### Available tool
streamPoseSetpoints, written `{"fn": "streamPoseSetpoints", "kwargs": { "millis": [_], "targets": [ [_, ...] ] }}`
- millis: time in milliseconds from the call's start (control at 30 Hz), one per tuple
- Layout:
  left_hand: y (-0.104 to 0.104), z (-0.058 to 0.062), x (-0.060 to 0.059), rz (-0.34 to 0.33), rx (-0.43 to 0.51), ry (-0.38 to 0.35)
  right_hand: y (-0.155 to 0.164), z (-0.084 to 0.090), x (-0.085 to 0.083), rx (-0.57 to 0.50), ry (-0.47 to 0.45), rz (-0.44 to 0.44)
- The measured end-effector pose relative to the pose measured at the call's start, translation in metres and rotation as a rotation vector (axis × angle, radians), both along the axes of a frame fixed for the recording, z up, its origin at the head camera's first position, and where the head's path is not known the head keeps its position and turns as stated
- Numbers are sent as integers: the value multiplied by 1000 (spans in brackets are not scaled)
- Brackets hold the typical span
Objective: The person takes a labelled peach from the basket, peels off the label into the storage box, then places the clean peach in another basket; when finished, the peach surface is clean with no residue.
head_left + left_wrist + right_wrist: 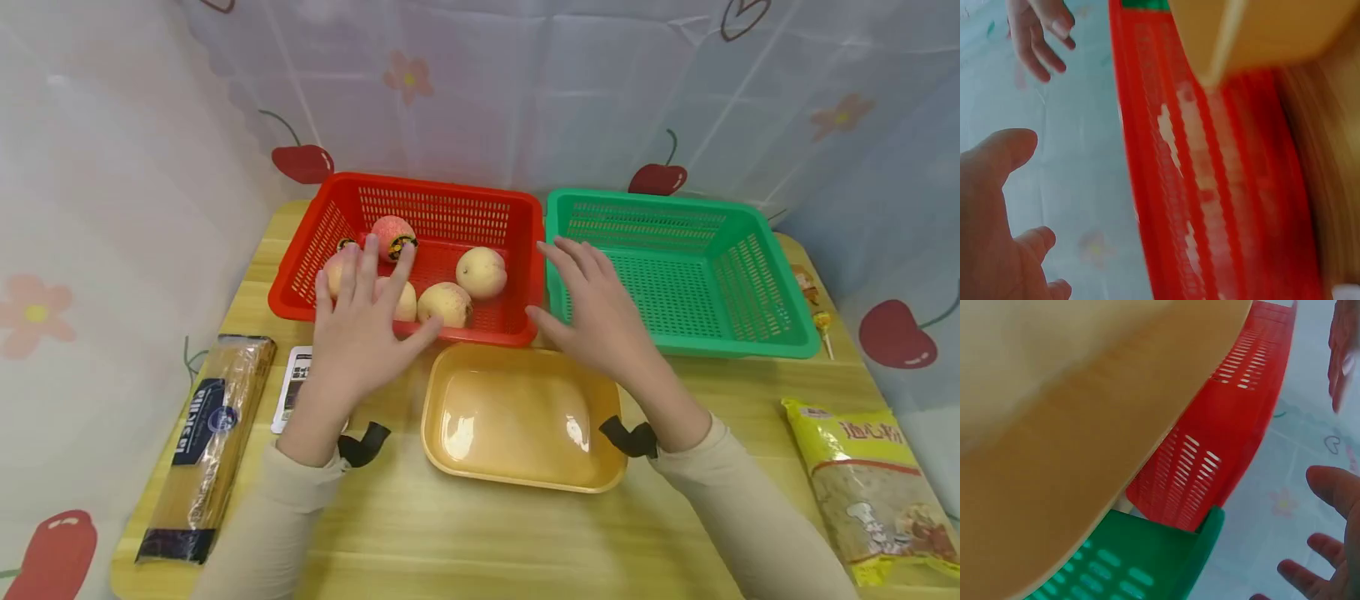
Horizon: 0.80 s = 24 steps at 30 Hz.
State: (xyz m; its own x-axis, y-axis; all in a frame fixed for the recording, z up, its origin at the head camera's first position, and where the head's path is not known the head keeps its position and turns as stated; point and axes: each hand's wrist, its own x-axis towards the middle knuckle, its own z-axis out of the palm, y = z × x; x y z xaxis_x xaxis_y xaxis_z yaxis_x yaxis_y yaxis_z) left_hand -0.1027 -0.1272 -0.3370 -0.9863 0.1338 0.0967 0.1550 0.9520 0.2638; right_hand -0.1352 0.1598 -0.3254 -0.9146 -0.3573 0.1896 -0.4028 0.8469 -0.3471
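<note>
Fingers spread and straight, the left hand (358, 325) hovers palm down over the front left part of the red basket (450, 193), holding nothing. This basket is rectangular, of glossy moulded plastic with slotted walls and a perforated floor. Round, smooth-skinned peaches (481, 272) lie in it, pale yellow with a pink blush; several sit under or just beyond the left fingertips, and one redder fruit (392, 234) near the back carries a dark sticker. Whether the fingers touch any fruit cannot be told.

The right hand (596, 312) is likewise flat and empty, fingers straight and slightly fanned, above the seam where the red basket meets the green basket (780, 337). That green one has the same slotted plastic build and stands just beside the red one, their walls close together.

In front of both baskets, between the wrists, sits a shallow yellow tray (442, 454) with rounded corners and a shiny, reflective inside. All of this rests on a pale wood-grain table (465, 542).

At the left edge lies a long clear packet of spaghetti (210, 442) with a dark label, and beside it a small white card (292, 387). At the right lies a crinkly yellow bag of macaroni (873, 487). Black wrist straps (363, 443) show at the cream sleeves (742, 508).
</note>
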Motion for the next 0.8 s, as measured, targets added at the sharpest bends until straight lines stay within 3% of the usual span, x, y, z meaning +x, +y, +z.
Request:
{"fn": "streamPoseSetpoints", "kwargs": {
  "millis": [167,333,633,800],
  "targets": [
    [-42,-8,-7,104,55,-66,-21,-6,-28,60,-90,81],
    [-70,-18,-16,176,84,-122,-43,-19,-56,161,-131,158],
    [-83,-30,-25,245,114,-135,-80,-35,-84,372,-219,152],
    [-84,-31,-26,253,121,-120,-91,-44,-90,360,-191,89]
  ]
}}
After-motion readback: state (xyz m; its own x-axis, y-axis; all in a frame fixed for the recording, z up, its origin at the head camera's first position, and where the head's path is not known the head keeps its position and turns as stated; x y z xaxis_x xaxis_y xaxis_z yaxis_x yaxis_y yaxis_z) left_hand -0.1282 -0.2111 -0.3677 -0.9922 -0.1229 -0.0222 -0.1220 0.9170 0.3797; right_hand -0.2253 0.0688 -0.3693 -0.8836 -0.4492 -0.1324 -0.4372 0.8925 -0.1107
